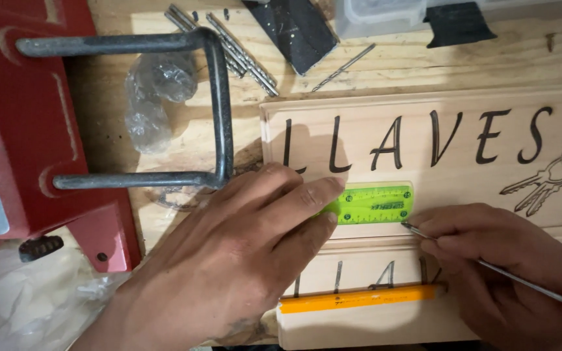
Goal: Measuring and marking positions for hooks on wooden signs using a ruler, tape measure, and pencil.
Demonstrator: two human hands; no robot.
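So the left hand (242,260) lies flat, fingers pressing a small green ruler (373,204) onto the lettered wooden sign (463,117) on the worktop (385,65), while the right hand (489,260) pinches a thin metal scriber (489,268) with its tip at the ruler's right end, yellow pencil (359,299) just below.

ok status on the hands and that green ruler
Left hand pressing green ruler flat on wooden plaque. Right hand holds thin pointed tool, tip at ruler's right end. Yellow pencil lies below, apart.
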